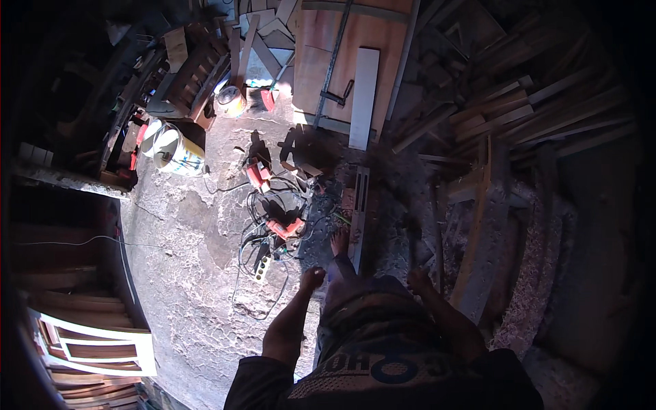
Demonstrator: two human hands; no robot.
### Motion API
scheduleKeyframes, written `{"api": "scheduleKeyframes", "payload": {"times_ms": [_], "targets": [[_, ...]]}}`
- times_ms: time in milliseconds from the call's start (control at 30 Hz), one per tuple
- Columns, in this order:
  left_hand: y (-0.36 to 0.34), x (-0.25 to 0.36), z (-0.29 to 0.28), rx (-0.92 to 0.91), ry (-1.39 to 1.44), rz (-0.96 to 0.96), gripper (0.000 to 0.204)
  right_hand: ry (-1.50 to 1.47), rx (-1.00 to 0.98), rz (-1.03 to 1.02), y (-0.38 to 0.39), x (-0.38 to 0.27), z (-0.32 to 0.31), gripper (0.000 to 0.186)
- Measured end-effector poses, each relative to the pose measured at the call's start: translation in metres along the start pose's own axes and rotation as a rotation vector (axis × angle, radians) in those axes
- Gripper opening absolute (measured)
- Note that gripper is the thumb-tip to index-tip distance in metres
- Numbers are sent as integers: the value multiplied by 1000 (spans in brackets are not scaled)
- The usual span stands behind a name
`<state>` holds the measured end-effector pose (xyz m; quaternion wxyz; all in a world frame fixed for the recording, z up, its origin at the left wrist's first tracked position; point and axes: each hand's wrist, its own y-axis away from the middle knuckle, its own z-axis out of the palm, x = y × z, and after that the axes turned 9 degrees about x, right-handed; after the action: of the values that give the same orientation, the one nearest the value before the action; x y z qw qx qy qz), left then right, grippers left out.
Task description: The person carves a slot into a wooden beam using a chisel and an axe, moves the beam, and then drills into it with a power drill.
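Note:
My left hand [313,278] hangs at my left side with its fingers curled, and I see nothing in it. On my right side, in deep shadow, my right hand [418,280] looks closed. A dark, stick-like shape [412,240] runs forward from it, too dim to name. My bare foot [339,242] stands beside a long narrow wooden piece [359,212]. Left of the foot, a red power drill [285,228] lies among tangled black cords. Another red power tool [259,175] is a little farther off, and a power strip [262,268] lies nearer.
White buckets [179,152] and a paint pail [231,101] stand at the far left. A clamp [333,98] and a pale board [364,99] lie on a wooden panel [311,65] ahead. Stacked timber [499,113] crowds the right. A white frame [145,354] is at lower left.

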<state>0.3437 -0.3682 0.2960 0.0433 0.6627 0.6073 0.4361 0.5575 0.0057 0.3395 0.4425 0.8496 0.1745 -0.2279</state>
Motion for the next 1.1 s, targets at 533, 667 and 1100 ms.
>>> {"api": "scheduleKeyframes", "payload": {"times_ms": [533, 667, 1100], "targets": [[24, 9, 34, 71, 444, -287, 32, 48, -81, 14, -23, 30, -13, 31], [0, -5, 26, 45, 453, -253, 36, -23, -101, -11, -20, -1, -2, 32], [-20, 43, -16, 63, 786, -338, 29, -125, -17, -24, -19, -14, 1, 35]]}}
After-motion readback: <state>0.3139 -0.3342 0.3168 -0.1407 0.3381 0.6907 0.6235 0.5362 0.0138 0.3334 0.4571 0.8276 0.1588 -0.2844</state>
